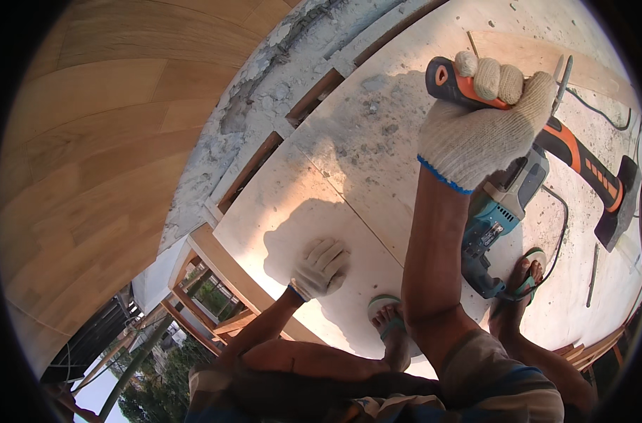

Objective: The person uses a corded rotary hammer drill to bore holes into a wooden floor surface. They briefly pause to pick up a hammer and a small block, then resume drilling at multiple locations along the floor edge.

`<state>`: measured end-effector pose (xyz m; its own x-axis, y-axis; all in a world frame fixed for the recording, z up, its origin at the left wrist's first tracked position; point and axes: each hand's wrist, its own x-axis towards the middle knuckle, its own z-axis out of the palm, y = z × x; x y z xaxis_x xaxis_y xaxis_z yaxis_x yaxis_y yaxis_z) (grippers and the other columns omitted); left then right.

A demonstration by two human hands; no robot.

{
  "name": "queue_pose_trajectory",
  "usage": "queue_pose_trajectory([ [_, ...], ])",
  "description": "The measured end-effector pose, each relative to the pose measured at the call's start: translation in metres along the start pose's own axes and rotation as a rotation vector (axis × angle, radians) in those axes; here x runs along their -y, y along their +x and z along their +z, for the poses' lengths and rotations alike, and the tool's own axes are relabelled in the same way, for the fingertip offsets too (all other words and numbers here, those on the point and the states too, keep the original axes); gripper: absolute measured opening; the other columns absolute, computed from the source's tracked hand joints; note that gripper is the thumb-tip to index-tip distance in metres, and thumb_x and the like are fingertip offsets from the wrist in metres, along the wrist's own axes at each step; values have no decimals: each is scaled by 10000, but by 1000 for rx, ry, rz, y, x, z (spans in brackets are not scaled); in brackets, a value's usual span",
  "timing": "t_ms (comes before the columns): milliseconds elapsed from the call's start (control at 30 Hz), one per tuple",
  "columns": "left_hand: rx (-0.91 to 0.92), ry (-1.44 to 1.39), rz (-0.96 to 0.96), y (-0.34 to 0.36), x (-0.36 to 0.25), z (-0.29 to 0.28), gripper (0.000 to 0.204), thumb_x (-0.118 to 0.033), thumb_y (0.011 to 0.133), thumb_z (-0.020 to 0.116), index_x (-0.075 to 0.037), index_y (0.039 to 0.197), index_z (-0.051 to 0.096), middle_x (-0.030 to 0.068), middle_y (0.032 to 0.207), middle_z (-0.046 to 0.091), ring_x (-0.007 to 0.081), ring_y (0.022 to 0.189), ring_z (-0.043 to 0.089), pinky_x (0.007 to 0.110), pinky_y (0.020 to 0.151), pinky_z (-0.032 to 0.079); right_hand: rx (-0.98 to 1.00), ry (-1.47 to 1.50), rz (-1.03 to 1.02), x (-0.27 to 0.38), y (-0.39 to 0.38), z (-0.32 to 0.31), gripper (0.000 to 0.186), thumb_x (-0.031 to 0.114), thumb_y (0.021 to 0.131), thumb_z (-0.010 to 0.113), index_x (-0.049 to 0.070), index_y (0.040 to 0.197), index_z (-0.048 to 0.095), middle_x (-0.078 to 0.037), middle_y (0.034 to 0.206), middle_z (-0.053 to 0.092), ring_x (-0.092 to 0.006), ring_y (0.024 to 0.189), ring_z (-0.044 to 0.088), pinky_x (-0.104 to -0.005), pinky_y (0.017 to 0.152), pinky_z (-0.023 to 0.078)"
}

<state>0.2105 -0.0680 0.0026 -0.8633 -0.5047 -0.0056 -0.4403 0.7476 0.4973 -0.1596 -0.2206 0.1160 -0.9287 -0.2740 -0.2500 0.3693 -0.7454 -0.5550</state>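
My right hand (486,130), in a cream knitted glove with a blue cuff, is closed around the black and orange handle of a hammer (582,158). The raised hammer slants across the view, its dark metal head at the far right. Below and behind that hand, a teal and grey power drill (494,215) lies on the pale board (363,261); a metal bit shows past my glove. My left hand (321,266), gloved too, is low at centre-left with fingers stretched out and nothing in it. Whether it touches the board, I cannot tell.
A thin metal rod (593,275) lies at the right, near a black cord (564,211). My sandalled feet (386,317) stand on the board. Broken concrete (264,92) runs beside a wood-planked surface (116,141) at left. A timber frame (208,310) borders a drop with greenery below.
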Motion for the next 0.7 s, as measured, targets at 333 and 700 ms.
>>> queue_pose_trajectory([
  [333,25,-9,-20,-10,0,-3,497,-232,835,767,-98,1311,725,136,1392,701,377,1301,665,552,1161,524,93,-567,732,44,-45,-79,180,242,1128,718,165,1147,557,59,741,468,-80,542,440,-291,500,392],
  [700,-12,-4,-23,-7,5,5,486,-240,832,791,-112,1299,745,115,1379,717,368,1330,670,549,1179,521,23,-146,392,-67,-65,-11,354,242,1066,721,133,822,487,11,696,505,-167,600,538,-372,627,500],
])
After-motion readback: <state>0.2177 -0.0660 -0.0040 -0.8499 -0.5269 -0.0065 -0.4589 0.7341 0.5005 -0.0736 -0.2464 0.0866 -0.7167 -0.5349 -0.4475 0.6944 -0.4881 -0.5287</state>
